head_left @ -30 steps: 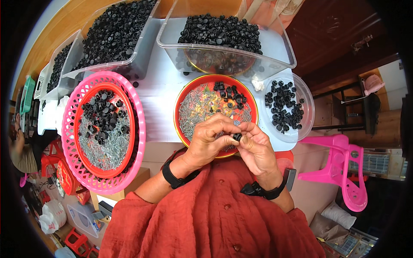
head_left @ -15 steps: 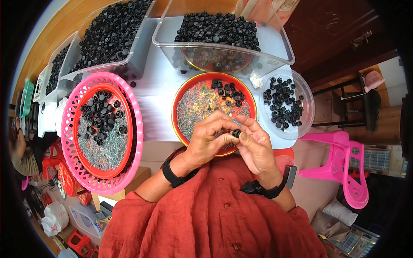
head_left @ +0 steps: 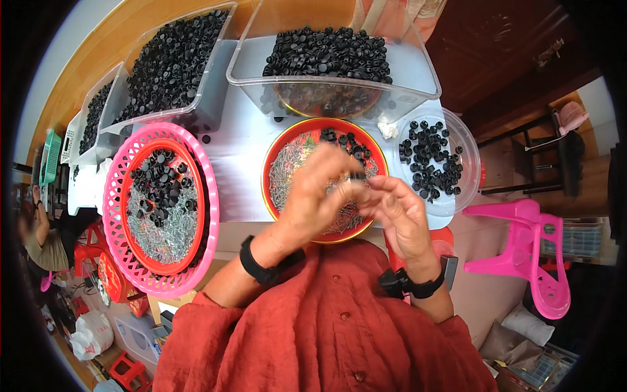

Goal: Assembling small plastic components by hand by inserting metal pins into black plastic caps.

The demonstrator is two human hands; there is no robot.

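My left hand (head_left: 317, 193), blurred by motion, is over the red bowl (head_left: 266, 186). A small round black plastic cap (head_left: 357, 176) shows between its thumb and fingers. My right hand (head_left: 403, 219) is close beside it at the bowl's right edge, fingers bent and apart, with no held thing visible. The fingertips of both hands nearly meet. The bowl holds many grey screws (head_left: 282, 179) and a cluster of black caps (head_left: 349, 142) at its far right. Right of the bowl, a round clear plastic dish (head_left: 467, 153) holds black capped pieces (head_left: 431, 157).
At left, a pink openwork basket (head_left: 112, 222) carries a red tray (head_left: 134, 245) of screws and black caps. Clear bins (head_left: 418, 91) heaped with black caps line the table's far side. A pink stool (head_left: 499, 266) stands at right. Another person (head_left: 49, 242) is at far left.
My left hand has lifted slightly away from my right, with the black cap between its fingers. My right thumb has drawn back from the cap. The whole view has shifted a little.
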